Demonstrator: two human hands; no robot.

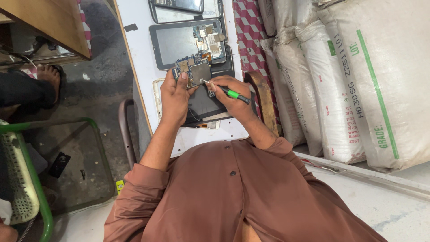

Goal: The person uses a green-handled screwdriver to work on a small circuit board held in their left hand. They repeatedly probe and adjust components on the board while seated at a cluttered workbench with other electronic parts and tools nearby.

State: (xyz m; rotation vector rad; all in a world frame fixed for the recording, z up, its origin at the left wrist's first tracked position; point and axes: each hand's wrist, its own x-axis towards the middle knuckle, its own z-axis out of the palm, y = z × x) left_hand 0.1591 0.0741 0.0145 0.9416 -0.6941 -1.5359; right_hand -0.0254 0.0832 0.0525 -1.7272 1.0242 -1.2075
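My left hand point(174, 96) grips a small blue circuit board point(193, 71) with a grey metal shield, held above the white table point(139, 54). My right hand point(230, 92) holds a green and black screwdriver point(233, 94), its thin tip touching the board's right edge. Under both hands lies a dark opened tablet body point(204, 105). My brown sleeves fill the bottom of the view.
Further along the table lie a tablet point(177, 42) with a second circuit board on it and more dark screens point(183, 6). White woven sacks point(358, 76) stack at the right. At the left are a green-framed chair point(27, 179), another person's foot point(49, 74) and a wooden board point(49, 22).
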